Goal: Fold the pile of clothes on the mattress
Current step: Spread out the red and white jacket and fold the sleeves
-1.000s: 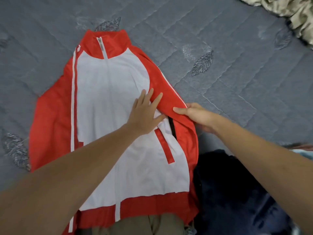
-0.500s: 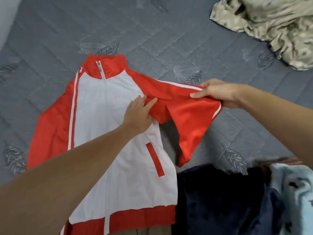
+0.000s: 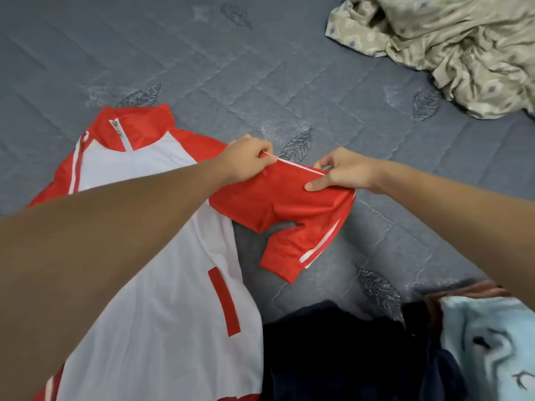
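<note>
A red and white zip jacket [image 3: 162,285] lies front up on the grey quilted mattress [image 3: 231,68], collar towards the far side. Its red right sleeve [image 3: 289,209] is lifted off the mattress and stretched sideways between my hands, with the cuff hanging down. My left hand [image 3: 246,160] pinches the sleeve's upper edge near the shoulder. My right hand [image 3: 341,172] grips the sleeve further out, thumb on top of the fabric.
A crumpled beige patterned cloth [image 3: 451,44] lies at the far right. Near me on the right is the pile: a dark navy garment [image 3: 341,357] and a light blue garment [image 3: 492,348] with a brown one beneath it.
My right hand pulled the red sleeve out from the jacket's side and raised it. My left hand left the white front panel and took hold of the sleeve near the shoulder.
</note>
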Available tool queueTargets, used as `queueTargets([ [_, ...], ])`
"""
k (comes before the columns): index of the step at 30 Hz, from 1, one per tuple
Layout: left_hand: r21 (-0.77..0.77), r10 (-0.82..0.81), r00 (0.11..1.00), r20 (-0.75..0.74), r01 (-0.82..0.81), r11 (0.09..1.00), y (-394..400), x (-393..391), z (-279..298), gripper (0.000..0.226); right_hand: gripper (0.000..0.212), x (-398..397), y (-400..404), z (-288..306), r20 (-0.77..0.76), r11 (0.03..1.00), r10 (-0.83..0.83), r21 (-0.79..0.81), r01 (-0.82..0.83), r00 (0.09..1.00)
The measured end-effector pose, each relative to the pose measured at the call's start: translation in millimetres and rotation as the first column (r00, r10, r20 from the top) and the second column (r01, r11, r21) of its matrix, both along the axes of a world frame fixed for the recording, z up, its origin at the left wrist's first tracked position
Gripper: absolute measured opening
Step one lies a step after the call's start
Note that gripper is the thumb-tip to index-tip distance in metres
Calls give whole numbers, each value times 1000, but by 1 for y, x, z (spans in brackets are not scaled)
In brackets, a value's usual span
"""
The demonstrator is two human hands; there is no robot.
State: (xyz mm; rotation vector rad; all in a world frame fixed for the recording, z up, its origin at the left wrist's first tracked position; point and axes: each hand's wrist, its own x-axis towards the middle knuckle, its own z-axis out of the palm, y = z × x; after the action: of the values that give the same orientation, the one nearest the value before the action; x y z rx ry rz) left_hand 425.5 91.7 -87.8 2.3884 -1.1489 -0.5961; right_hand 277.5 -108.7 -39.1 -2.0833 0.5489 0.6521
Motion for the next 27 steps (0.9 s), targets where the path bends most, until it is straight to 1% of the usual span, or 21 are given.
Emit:
queueTargets([
  [1, -21, 24, 1000, -3, -25, 999, -6, 2, -3, 17, 28, 0, -11, 3, -37, 998, 48, -48, -49, 998],
  [3, -32, 52, 998, 27, -52, 998, -18, 3, -9, 13, 28, 0, -33, 10, -119, 977, 146, -140, -162, 982],
  [5, -15, 86, 995, 59, -85, 996, -33, 4, -15, 9, 18, 2, -56, 17, -168, 951, 186, -217, -220, 968],
  [6, -3, 106, 991, 78, -106, 994, -40, 6, -17, 10, 13, 3, -68, 21, -175, 945, 188, -236, -227, 966],
  [7, -3, 128, 987, 102, -128, 992, -46, 9, -17, 11, 13, 3, -81, 23, -172, 942, 176, -256, -216, 969],
  [10, -19, 205, 954, 218, -206, 978, -64, 20, -15, 12, 13, 2, -118, 23, -80, 929, 113, -346, -134, 990],
  [11, -23, 235, 933, 271, -238, 971, -70, 23, -14, 13, 17, 1, -129, 21, -48, 920, 86, -380, -98, 995],
  [13, -27, 312, 869, 384, -327, 945, -80, 22, -16, 21, 31, -2, -149, 11, -6, 862, 54, -504, -49, 999],
  [15, -53, 386, 786, 482, -414, 909, -87, 14, -21, 33, 35, -6, -163, -1, 8, 751, 66, -659, -45, 998],
  [16, -87, 408, 760, 505, -426, 901, -88, 9, -25, 35, 35, -8, -169, -8, 23, 694, 62, -720, -27, 998],
  [17, -117, 403, 760, 510, -403, 908, -88, 3, -33, 34, 34, -10, -176, -17, 34, 648, 46, -762, -4, 998],
  [19, -109, 303, 818, 488, -287, 952, -86, -9, -55, 33, 32, -14, -187, -30, -3, 596, 4, -803, -5, 1000],
  [21, -19, 183, 879, 441, -195, 981, -80, -17, -83, 47, 30, -17, -196, -41, -66, 616, 7, -785, -56, 998],
  [22, 21, 157, 892, 425, -183, 983, -79, -19, -96, 55, 28, -19, -200, -45, -84, 628, 12, -775, -73, 996],
  [25, 45, 148, 889, 432, -186, 982, -89, -18, -115, 67, 26, -27, -212, -58, -30, 608, 12, -794, -31, 999],
  [27, 42, 142, 881, 451, -180, 983, -99, -14, -116, 70, 26, -29, -217, -66, 43, 535, 7, -844, 33, 999],
])
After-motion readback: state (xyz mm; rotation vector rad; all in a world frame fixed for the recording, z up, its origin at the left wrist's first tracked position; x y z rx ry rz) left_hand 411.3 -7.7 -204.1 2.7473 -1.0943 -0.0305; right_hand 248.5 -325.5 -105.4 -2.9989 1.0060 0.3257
